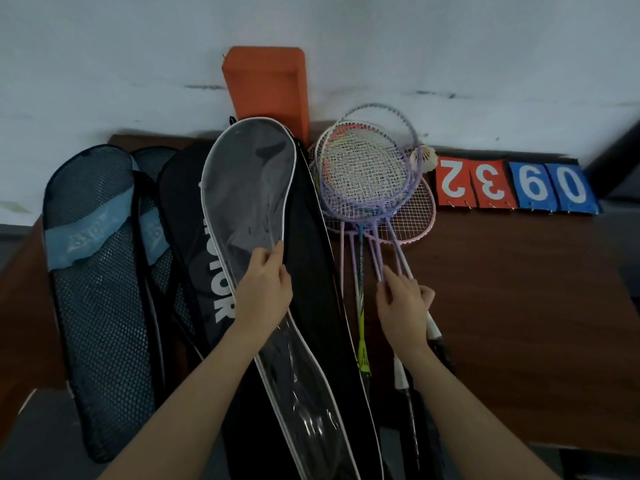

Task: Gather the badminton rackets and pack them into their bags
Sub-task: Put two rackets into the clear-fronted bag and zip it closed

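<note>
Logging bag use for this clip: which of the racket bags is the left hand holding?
The clear bag with white piping, gripped at its edge by the left hand. The black bag and mesh bags lie untouched.

the clear bag [249, 188] looks like glossy see-through plastic with white piping, the mesh bag [93, 278] at nine o'clock open-weave cloth, the table [519, 306] smooth brown wood.

Left hand [265, 292]: forearm extended forward, thumb and fingers pinching the clear bag's white edge [282, 216] at the fingertips. Right hand [403, 308]: forearm extended, fingers spread and curled over the racket shafts [377, 258] beneath them (full grasp not confirmable).
</note>
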The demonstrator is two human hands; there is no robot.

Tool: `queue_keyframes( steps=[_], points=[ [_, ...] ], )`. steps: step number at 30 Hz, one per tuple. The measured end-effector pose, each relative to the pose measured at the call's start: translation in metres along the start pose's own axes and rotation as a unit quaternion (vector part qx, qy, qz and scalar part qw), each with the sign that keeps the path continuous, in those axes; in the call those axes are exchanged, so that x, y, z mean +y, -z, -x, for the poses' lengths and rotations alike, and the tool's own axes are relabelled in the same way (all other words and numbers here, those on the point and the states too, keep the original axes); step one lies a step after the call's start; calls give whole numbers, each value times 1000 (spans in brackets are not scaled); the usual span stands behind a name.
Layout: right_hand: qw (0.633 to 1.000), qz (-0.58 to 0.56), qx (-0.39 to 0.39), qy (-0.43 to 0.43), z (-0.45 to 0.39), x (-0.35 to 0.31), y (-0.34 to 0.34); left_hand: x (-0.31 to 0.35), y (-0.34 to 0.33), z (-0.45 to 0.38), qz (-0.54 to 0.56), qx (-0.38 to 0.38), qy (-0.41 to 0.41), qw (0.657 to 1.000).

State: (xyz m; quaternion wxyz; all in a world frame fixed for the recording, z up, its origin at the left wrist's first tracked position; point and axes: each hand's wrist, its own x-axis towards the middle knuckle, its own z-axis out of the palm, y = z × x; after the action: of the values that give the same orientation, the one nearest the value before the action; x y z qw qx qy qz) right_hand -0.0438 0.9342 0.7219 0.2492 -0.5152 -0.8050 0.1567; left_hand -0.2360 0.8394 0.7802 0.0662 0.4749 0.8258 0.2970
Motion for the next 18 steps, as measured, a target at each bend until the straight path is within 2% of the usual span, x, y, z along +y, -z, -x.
queue_keyframes(
  steps=[3, 9, 18],
  points=[
    [999, -14, 31, -11, -11, 7, 13, 1, -3, -1, 13, -4, 2, 1000],
    [997, -77, 16, -17, -34, 20, 35, 4, -9, -3, 21, -5, 6, 1000],
    [998, 37, -36, 20, -34, 35, 10, 6, -15, -5, 45, -15, 9, 999]
  ],
)
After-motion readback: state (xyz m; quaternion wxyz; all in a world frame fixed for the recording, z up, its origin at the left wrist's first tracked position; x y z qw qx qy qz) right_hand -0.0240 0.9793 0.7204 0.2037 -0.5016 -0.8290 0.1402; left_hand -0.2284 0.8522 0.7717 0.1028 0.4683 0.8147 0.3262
